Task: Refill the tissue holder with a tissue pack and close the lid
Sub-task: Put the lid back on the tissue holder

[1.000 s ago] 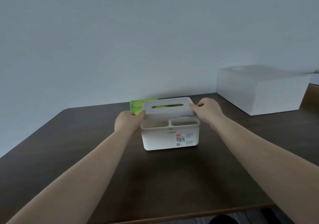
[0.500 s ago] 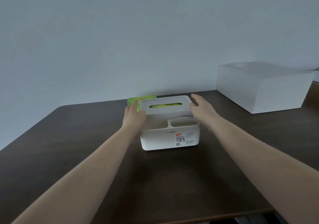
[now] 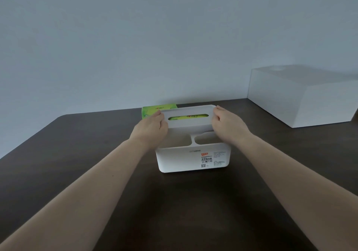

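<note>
So there's a white tissue holder [image 3: 193, 158] sitting around the middle of a dark brown table [image 3: 77, 154], label side facing the camera. Two open compartments show along its near edge, a bigger one on the left and a smaller one on the right.

The lid [image 3: 188, 117] is a white slab with a long slot in it, and it's tilted up over the back part of the holder. Left hand [image 3: 150, 129] has its grip curled closed on the lid's left end, right hand [image 3: 228, 126] has its grip closed on the right end, thumb on the near face. Both bare forearms come in from 6 o'clock.

The green tissue pack [image 3: 154, 111] pokes out behind the lid at about 11 o'clock of the holder, and more green with red lettering shows through the slot. Can't really tell if the pack is sitting inside the holder or just behind it.

Over at 2 o'clock, well apart from everything, there's a big white box [image 3: 302, 98] against the pale wall [image 3: 174, 38].
</note>
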Motion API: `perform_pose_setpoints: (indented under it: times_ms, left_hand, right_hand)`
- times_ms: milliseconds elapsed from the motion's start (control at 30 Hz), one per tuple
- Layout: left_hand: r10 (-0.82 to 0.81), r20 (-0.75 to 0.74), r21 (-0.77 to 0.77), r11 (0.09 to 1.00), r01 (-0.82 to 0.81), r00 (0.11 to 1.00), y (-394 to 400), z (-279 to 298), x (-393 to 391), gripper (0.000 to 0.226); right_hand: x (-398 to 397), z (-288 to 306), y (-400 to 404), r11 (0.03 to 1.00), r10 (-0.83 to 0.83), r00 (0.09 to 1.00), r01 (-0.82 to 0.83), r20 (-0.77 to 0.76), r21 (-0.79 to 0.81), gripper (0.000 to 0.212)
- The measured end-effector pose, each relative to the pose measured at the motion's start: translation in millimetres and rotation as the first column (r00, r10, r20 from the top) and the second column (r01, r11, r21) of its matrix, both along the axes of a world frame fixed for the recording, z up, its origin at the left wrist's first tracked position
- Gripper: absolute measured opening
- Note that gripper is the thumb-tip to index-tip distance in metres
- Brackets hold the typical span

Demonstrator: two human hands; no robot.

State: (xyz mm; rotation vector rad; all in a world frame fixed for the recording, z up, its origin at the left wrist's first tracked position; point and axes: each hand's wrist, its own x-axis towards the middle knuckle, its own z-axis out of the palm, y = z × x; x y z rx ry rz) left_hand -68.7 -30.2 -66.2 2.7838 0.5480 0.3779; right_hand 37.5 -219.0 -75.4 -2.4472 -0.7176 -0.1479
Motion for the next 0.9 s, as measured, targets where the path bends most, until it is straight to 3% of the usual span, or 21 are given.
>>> perform_pose_setpoints:
  times_ms: [167,267,333,400,500,667,733,800,900]
  left_hand:
    - [0.094,0.045,0.078,0.992,-0.098,0.995,-5,7,14,0.028]
    - [0.067,0.055,-0.04,0.997,-0.065,0.996,-6,6,21,0.028]
    - [0.027,0.029,-0.162,0.987,-0.022,0.999,-7,3,21,0.044]
    - [0.026,0.012,-0.204,0.979,-0.023,1.0,-5,1,21,0.057]
    - [0.043,0.052,-0.2,0.979,-0.032,0.998,-3,-2,24,0.058]
    - [0.208,0.075,-0.274,0.945,-0.18,0.975,-13,0,16,0.065]
    - [0.303,0.052,-0.356,0.896,-0.266,0.952,-15,1,7,0.067]
    - [0.33,-0.015,-0.513,0.808,-0.291,0.944,-18,1,-4,0.073]
    - [0.277,-0.061,-0.843,0.501,-0.198,0.959,-20,0,-24,0.052]
  right_hand:
    - [2,10,3,0.988,-0.102,0.99,0.113,0.099,-0.109,0.025]
    - [9,18,16,0.995,-0.065,0.997,0.063,-0.029,-0.08,0.022]
    - [16,16,21,0.999,0.004,0.992,-0.009,-0.126,-0.036,0.019]
    - [20,12,23,1.0,0.011,0.992,-0.013,-0.126,-0.018,0.033]
    - [15,8,22,1.0,-0.027,0.995,0.028,-0.093,0.008,0.057]
    - [1,10,16,0.998,-0.044,0.997,0.046,-0.058,0.039,0.065]
    - [-4,10,10,0.995,-0.061,0.996,0.065,-0.062,0.07,0.066]
    - [-9,9,-1,0.985,-0.016,0.978,0.052,-0.209,0.167,0.07]
    - [-20,11,-27,0.962,0.141,0.828,0.016,-0.543,0.273,0.08]
